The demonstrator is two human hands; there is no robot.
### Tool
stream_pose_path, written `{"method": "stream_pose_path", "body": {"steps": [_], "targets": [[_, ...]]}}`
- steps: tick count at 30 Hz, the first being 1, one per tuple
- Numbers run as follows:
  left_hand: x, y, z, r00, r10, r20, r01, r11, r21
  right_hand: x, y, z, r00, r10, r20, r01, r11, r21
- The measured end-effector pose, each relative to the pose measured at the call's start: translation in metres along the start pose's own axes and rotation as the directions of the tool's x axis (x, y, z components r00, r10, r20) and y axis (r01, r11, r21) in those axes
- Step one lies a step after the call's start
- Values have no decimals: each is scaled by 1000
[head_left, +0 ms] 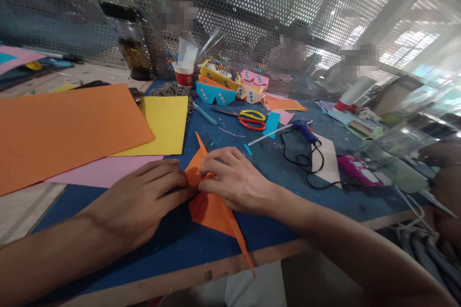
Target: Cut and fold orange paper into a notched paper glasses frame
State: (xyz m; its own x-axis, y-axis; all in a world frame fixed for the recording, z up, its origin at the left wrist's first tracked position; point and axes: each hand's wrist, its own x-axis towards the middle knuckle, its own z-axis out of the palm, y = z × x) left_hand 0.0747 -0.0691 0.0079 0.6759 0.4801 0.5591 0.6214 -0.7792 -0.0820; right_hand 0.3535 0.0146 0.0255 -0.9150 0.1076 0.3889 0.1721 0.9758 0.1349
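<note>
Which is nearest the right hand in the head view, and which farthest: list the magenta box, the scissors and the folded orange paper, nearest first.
1. Folded orange paper: under the fingers of the right hand, touching it.
2. Scissors: beyond the hand, slightly to the right.
3. Magenta box: well off to the right.
</note>
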Motion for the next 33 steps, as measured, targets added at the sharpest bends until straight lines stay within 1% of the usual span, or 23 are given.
{"method": "stream_pose_path", "body": {"steps": [3, 6, 9, 11, 15, 17, 22, 25, 29, 31, 33], "targets": [[2, 0, 1, 1000, -9, 27, 9, 1000, 14, 1, 0, -1, 1000, -14, 11, 14, 1000, -12], [0, -3, 3, 999, -46, 15, 45, 999, 29, -1, 0, -2, 1000, -23, -5, 23, 1000, -15], [-3, -5, 6, 998, -54, 22, 54, 998, 21, -1, 1, -2, 999, -40, -20, 39, 998, -42], [-4, -5, 7, 999, -27, 42, 26, 999, 41, 0, 0, -3, 997, -68, -29, 66, 995, -71], [-3, -1, 6, 997, 71, 39, -75, 990, 115, 7, -2, -5, 990, -133, -54, 126, 985, -115], [-1, -2, 4, 994, 100, 40, -105, 984, 145, 9, -2, -5, 989, -141, -51, 134, 983, -127], [1, -10, -3, 994, 93, 59, -100, 988, 116, 6, -1, -3, 996, -85, -25, 82, 992, -92], [0, -13, -4, 997, 67, 45, -70, 994, 84, 3, -2, -2, 998, -59, 4, 59, 997, -55], [-5, -16, -4, 995, 48, 90, -53, 997, 54, 1, -3, -2, 1000, -30, 10, 30, 999, -11], [-8, -18, -4, 992, 62, 112, -67, 997, 45, 0, -1, -1, 1000, 21, -10, -21, 999, 31], [-10, -20, -3, 990, 77, 120, -81, 996, 33, -2, 3, 0, 994, 101, -41, -98, 993, 63]]}}
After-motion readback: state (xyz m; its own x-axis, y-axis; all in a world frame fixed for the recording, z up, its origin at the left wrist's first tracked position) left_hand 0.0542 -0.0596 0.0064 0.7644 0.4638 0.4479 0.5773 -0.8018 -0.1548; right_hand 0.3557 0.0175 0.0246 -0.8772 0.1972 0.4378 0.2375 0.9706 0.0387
